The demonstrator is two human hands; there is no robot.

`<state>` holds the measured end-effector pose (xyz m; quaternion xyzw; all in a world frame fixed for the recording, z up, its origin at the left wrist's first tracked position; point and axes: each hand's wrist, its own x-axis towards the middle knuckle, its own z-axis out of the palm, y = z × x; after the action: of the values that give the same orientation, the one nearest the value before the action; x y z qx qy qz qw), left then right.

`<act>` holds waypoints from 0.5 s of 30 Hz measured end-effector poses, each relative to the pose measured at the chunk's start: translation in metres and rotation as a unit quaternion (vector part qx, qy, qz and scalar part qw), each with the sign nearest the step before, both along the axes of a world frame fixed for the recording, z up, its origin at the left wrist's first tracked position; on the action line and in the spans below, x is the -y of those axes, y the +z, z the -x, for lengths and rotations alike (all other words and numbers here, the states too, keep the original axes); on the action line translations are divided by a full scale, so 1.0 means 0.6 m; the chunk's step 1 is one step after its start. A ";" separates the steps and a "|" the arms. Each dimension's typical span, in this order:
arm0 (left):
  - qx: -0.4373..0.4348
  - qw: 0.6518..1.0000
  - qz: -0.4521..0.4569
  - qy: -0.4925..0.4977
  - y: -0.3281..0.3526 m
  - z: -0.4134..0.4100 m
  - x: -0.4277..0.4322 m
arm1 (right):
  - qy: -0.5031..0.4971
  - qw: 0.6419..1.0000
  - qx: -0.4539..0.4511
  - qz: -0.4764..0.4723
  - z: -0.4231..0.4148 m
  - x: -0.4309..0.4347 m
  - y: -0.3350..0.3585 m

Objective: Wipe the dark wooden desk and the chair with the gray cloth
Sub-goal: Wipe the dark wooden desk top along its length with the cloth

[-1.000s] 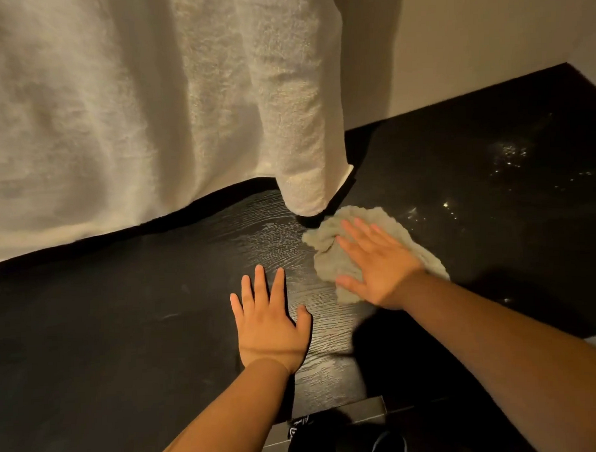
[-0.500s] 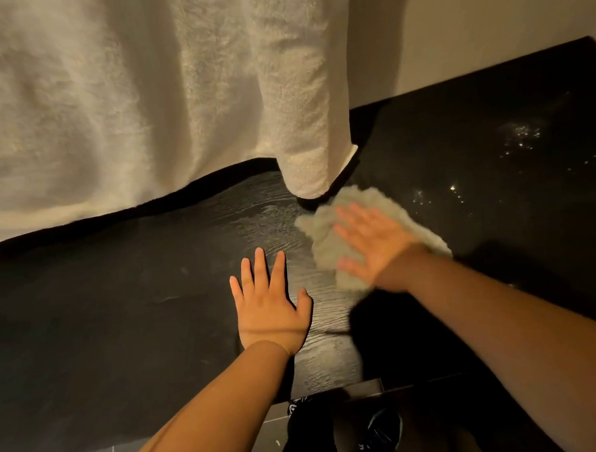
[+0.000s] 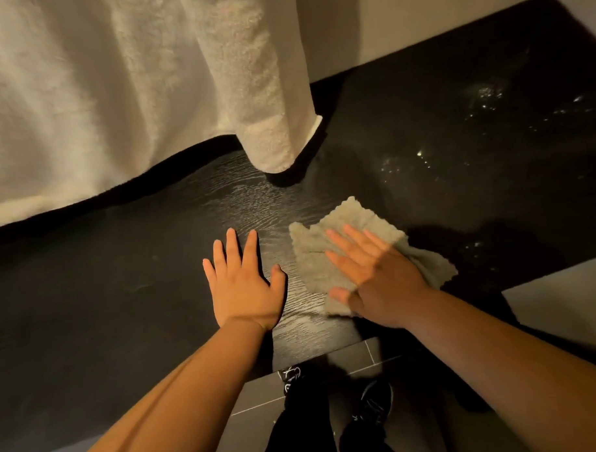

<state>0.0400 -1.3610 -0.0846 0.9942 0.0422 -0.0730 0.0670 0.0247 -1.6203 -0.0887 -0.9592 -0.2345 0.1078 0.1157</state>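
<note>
The dark wooden desk point(image 3: 123, 299) fills most of the head view, its grain shining near the middle. The gray cloth point(image 3: 311, 255) lies crumpled flat on it, just right of centre. My right hand point(image 3: 376, 273) presses down on the cloth with straight, spread fingers. My left hand point(image 3: 243, 282) rests flat on the bare wood right beside the cloth, fingers straight and apart. No chair is in view.
A cream curtain point(image 3: 133, 96) hangs over the desk's back edge, one fold point(image 3: 269, 125) reaching down onto the wood behind the cloth. Wet specks point(image 3: 481, 97) glint at the right. The desk's front edge, dark floor tiles and my shoes point(image 3: 373, 399) lie below.
My right hand has dragged the cloth toward me, away from the curtain fold. My left hand has stayed flat in place.
</note>
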 end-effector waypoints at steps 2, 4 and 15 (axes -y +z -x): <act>0.007 1.000 0.004 0.000 0.002 0.001 0.002 | -0.038 0.999 0.017 0.017 -0.039 0.016 0.006; 0.014 1.000 0.007 0.003 0.003 0.000 0.004 | -0.104 0.992 -0.027 0.067 -0.070 0.025 0.013; 0.023 1.000 0.011 0.004 0.003 0.004 0.004 | -0.046 0.996 -0.032 0.068 0.107 0.085 0.012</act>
<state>0.0378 -1.3631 -0.0828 0.9946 0.0438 -0.0503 0.0791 -0.0394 -1.6716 -0.0816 -0.9706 -0.1786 0.1489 0.0622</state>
